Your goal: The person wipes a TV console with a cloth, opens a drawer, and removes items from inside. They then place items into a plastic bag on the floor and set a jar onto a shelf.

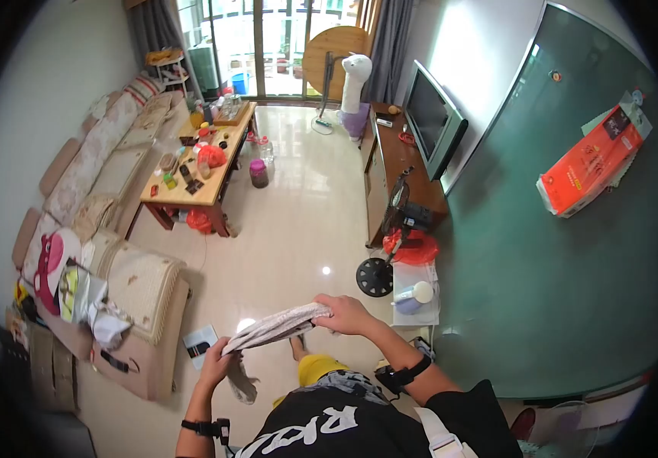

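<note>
A pale grey-beige cloth (279, 328) is stretched in a gathered strip between my two hands, in front of my body at about waist height. My left hand (216, 365) is closed around its left part, and a loose end dangles below that hand. The other part is gripped by my right hand (345, 315), held a little higher and farther forward. Some of the fingers are hidden by the cloth and by the hands themselves. Under the cloth lies the tiled floor (287, 263).
A sofa (149, 282) with bags and cushions runs along the left. The wooden coffee table (226, 172) carries jars and bottles. At right stand a fan (375, 276), a TV cabinet (378, 175) and a green board (512, 252) with a red package (592, 168). A booklet (200, 345) lies near my left hand.
</note>
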A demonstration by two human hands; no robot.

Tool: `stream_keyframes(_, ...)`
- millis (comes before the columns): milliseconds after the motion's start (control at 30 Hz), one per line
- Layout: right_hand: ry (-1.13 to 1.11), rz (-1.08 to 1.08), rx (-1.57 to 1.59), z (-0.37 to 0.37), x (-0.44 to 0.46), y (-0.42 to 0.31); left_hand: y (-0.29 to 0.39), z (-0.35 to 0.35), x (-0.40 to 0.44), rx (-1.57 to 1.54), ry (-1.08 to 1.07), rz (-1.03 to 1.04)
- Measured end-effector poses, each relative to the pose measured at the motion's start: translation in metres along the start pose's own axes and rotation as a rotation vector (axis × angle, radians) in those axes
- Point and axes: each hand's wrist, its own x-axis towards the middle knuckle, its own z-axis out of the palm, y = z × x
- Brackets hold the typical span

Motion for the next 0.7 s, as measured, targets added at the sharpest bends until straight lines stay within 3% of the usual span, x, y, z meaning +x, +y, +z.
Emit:
stream_keyframes(67, 0.149, -0.202, -0.212, 0.009, 0.001, 0.014, 0.033, -0.016, -0.001, 0.153, -0.053, 0.015)
stream_keyframes(100, 0.156, -0.206, -0.134, 0.017, 0.091, 0.007, 0.037, -0.075, 0.066, 0.221, -0.078, -0.018)
stream_keyframes(167, 0.030, -0.180, -0.145, 0.003, 0.145, 0.008, 0.046, -0.085, 0.115, 0.397, 0.191, 0.229)
stream_keyframes(200, -0.035, -0.131, -0.212, -0.009, 0.171, 0.001, 0.046, -0.100, 0.141, 0.251, 0.081, 0.096)
stream_keyframes(233, -0.031, -0.122, -0.190, -0.010, 0.195, -0.002, 0.039, -0.111, 0.161, 0.265, 0.061, 0.092)
stream_keyframes(333, -0.095, -0.138, -0.196, -0.014, 0.266, -0.002, 0.024, -0.141, 0.225, -0.385, -0.008, -0.230)
stream_keyframes(400, 0.313, -0.072, -0.029, -0.019, 0.307, 0.001, 0.028, -0.152, 0.270, -0.488, -0.067, -0.262)
stream_keyframes(467, 0.391, 0.050, 0.030, -0.027, 0.351, 0.002, 0.023, -0.165, 0.319, -0.648, -0.176, -0.298)
stream_keyframes(533, 0.463, 0.172, 0.095, -0.043, 0.391, 0.001, 0.040, -0.171, 0.375, -0.619, -0.245, -0.261)
stream_keyframes(600, -0.092, 0.402, 0.114, -0.071, 0.426, -0.005, 0.082, -0.174, 0.430, -0.595, -0.377, -0.219)
stream_keyframes(633, -0.076, 0.414, 0.124, -0.066, 0.444, 0.004, 0.089, -0.172, 0.460, -0.588, -0.399, -0.216)
stream_keyframes(700, -0.244, 0.063, 0.896, -0.038, 0.476, 0.025, 0.095, -0.170, 0.520, -0.640, -0.596, -0.155)
